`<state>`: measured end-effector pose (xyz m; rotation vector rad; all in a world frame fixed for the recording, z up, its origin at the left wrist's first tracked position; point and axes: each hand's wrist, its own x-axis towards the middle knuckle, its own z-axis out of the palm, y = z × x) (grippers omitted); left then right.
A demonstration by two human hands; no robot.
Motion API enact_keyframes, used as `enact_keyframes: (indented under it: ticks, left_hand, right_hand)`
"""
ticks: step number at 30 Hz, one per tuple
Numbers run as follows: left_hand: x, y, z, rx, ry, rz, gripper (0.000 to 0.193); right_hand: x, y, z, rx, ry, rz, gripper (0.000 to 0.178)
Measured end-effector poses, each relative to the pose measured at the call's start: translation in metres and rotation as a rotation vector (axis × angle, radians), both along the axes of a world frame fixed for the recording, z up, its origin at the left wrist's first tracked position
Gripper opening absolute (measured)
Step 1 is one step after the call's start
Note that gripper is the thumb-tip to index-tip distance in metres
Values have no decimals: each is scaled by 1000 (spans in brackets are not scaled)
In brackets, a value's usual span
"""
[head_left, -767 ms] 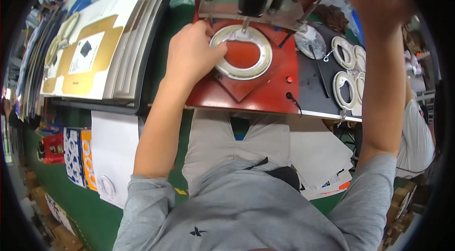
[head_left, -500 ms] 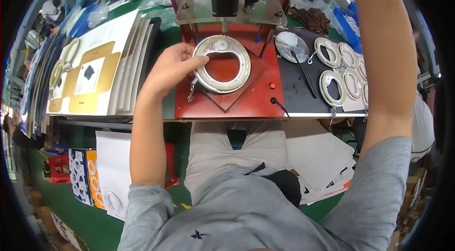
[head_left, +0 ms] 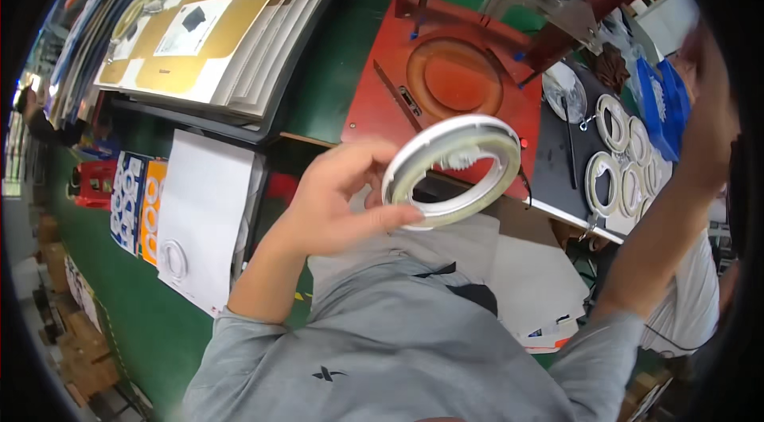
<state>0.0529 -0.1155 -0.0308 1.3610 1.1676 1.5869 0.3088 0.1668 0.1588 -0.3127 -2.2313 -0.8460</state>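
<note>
My left hand [head_left: 350, 199] holds a white ring-shaped part [head_left: 513, 155] by its left side, thumb on the near rim and fingers behind. The ring is tilted, raised in front of my body, with a pale yellowish inner band and a toothed piece on its inner edge. Behind it stands a red press-like machine; its red base [head_left: 370, 115] carries a round recessed seat [head_left: 458, 76]. My right hand [head_left: 704, 56] is up at the far right edge, near a blue bin [head_left: 672, 123]. Blur and the picture's rim hide its fingers.
Several similar rings [head_left: 602, 183] with metal clasps lie on the dark mat at right, beside a clear round dish [head_left: 563, 87] and a thin black stick [head_left: 571, 151]. Stacked cardboard sheets [head_left: 239, 64] stand at left. White sheets [head_left: 203, 215] sit below them.
My left hand has lifted the ring off the red base and brought it nearer and tilted. The view has turned, and my right hand has come into sight at the right edge.
</note>
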Motion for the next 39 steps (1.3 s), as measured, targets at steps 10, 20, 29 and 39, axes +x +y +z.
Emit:
enact_keyframes:
  ticks: [10,20,29,39]
  left_hand:
    - [60,29,-34,-61,-288,-218,50]
    - [128,56,-40,-366,131,-536,19]
    - [134,50,-61,-423,260,-526,10]
    - [117,39,-90,-474,240,-381,8]
  right_hand:
    - [59,-166,-208,-1958,514,351,42]
    - [200,-120,-220,-1697,1735,173,36]
    - [340,-65,-230,-1466,1933,-68,27]
    - [326,49,-232,-1667,1845,-67,27]
